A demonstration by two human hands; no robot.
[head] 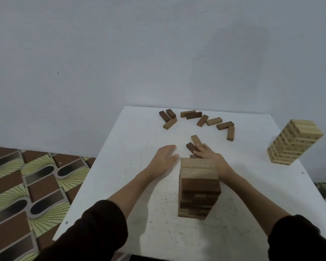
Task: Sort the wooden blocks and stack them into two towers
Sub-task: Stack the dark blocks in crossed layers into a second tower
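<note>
A tower of dark brown blocks (199, 189) stands in the middle of the white table (120, 185). A pale wood tower (294, 142) stands near the right edge. Several loose brown blocks (196, 117) lie scattered along the far side. Just behind the dark tower lie a tan block (195, 140) and a dark block (191, 146). My right hand (209, 155) reaches past the tower, and its fingers touch these two blocks; the grip is blurred. My left hand (164, 157) hovers flat over the table to the left of the tower, holding nothing.
A plain grey wall rises behind the table. Patterned brown and yellow floor tiles (26, 185) show at the left, below the table's edge. Bare tabletop lies between the two towers and in front of the dark one.
</note>
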